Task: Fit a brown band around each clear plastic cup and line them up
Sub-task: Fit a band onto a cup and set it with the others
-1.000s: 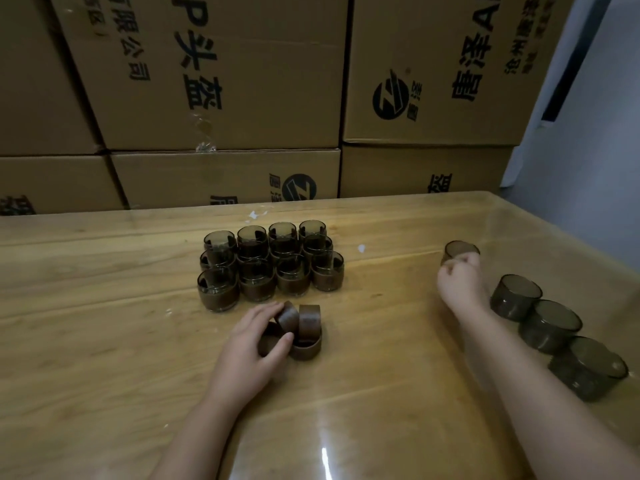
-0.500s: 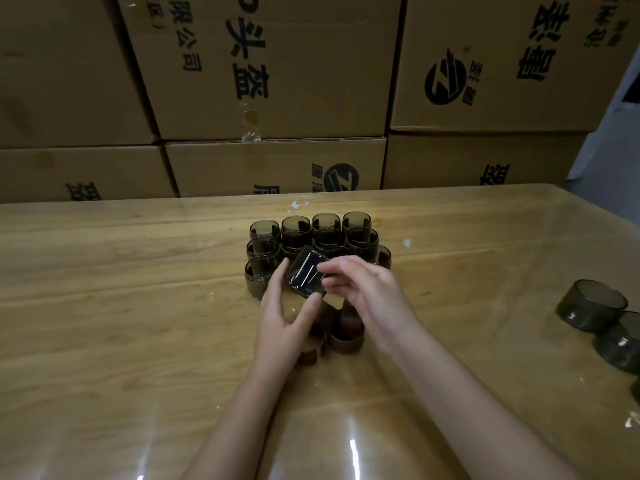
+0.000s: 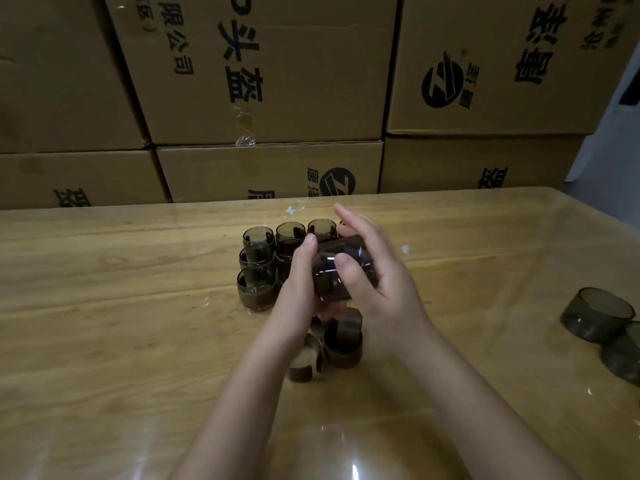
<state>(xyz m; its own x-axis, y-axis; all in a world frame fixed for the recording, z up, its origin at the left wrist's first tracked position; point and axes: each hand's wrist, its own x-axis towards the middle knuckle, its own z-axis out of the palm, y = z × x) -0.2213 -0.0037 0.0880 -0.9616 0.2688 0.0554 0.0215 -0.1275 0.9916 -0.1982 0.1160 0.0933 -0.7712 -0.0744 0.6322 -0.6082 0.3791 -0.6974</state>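
Observation:
A clear plastic cup (image 3: 329,282) is held on its side above the table between both hands. My left hand (image 3: 301,285) grips its left side, thumb up near the cup's top edge. My right hand (image 3: 381,271) holds its right side with the thumb across the front and the fingers stretched upward. A brown band seems to sit around the cup's far end; I cannot tell for sure. Loose brown bands (image 3: 343,341) lie on the table just under the hands. Banded cups (image 3: 256,285) stand in rows behind the hands, partly hidden.
Bare clear cups (image 3: 594,318) lie at the right edge of the wooden table (image 3: 104,323). Stacked cardboard boxes (image 3: 270,81) form a wall right behind the table's far edge.
My right hand brought a cup from the right side to the middle, and my left hand left the loose bands to take hold of it. Both hands now hold it higher, turned on its side.

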